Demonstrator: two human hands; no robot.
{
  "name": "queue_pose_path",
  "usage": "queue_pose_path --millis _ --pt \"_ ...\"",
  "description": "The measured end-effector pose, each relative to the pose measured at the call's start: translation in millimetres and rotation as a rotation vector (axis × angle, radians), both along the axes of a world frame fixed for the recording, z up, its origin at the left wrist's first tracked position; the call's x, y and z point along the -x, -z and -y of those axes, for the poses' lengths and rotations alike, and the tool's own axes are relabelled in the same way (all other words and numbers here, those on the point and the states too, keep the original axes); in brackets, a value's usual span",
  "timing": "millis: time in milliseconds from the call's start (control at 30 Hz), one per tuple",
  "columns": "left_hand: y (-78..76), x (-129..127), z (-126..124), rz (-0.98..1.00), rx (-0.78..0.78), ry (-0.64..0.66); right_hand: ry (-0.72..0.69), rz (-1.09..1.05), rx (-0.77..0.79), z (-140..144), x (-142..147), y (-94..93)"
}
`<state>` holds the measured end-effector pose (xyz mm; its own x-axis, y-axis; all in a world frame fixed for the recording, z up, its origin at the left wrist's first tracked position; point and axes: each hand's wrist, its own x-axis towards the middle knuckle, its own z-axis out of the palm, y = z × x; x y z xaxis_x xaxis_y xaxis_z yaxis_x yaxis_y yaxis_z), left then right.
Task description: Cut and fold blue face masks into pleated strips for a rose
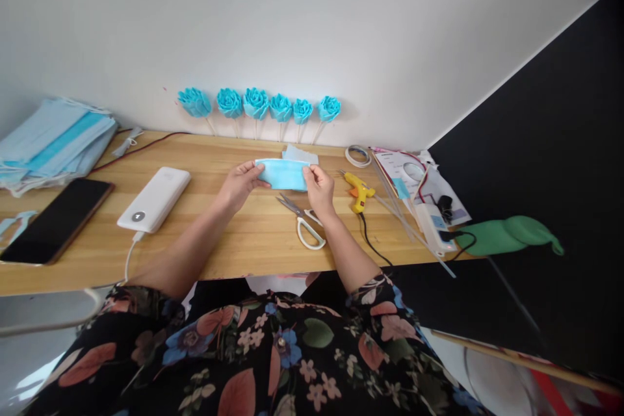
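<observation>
I hold a blue face mask piece stretched flat between both hands, just above the wooden table. My left hand pinches its left end and my right hand pinches its right end. White-handled scissors lie on the table right under my right hand. A pale cut mask scrap lies just behind the held piece.
Several blue fabric roses on sticks lean against the wall. A yellow glue gun, tape roll, thin sticks and power strip lie right. A white power bank, phone and mask stack lie left.
</observation>
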<state>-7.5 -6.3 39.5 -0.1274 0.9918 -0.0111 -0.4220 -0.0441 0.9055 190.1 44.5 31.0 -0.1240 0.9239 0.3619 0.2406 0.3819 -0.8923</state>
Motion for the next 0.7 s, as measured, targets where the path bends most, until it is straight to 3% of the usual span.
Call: queue_pose_path --millis 700 --pt "4.7 0.9 -2.8 0.093 0.023 0.003 -0.036 -0.055 0.012 2.0 1.4 -3.9"
